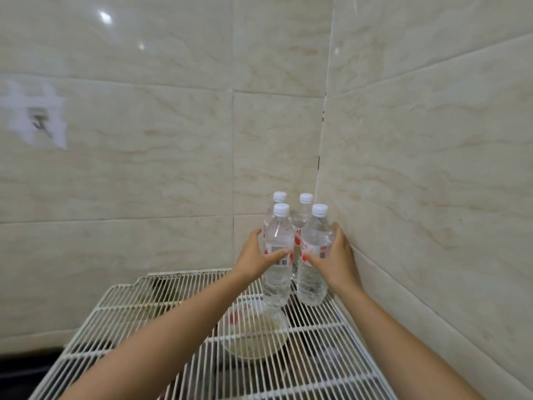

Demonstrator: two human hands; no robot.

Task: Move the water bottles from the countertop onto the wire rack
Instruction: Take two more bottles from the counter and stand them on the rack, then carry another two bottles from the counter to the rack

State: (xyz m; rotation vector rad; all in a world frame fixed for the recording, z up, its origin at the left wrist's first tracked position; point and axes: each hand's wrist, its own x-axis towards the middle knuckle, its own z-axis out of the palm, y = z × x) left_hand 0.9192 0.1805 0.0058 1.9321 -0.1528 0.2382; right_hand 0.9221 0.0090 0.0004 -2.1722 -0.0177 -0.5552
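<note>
**Supervisor:** Report the position of the bottles.

**Operator:** I see four clear water bottles with white caps standing upright on the wire rack (178,321), grouped at its far right corner where the two tiled walls meet. Taking that wall corner (320,157) as my landmark: the front left bottle (277,255) is the one farthest from it, the front right bottle (313,255) stands just beside the right wall, and the back left bottle (279,197) and back right bottle (305,204) sit closest to the corner, largely hidden behind the front pair.

**Supervisor:** State of the hands?

**Operator:** My left hand (256,255) is wrapped around the front left bottle at its label, thumb across the front. My right hand (336,256) grasps the front right bottle the same way, its back nearly against the right wall. Both bottles have their bases on the rack wires; I cannot tell whether weight is fully set down.

**Supervisor:** Anything else nearby, any obstruction?

**Operator:** Below the rack, seen through the wires and nearer to me than the corner, is a pale bowl (253,333) with contents I cannot make out. Dark shapes lie beneath the rack elsewhere; unidentifiable. On the left wall, far from the corner, a metal hook (40,125) sits on a whitish patch. The right wall leaves little clearance beside my right hand.
</note>
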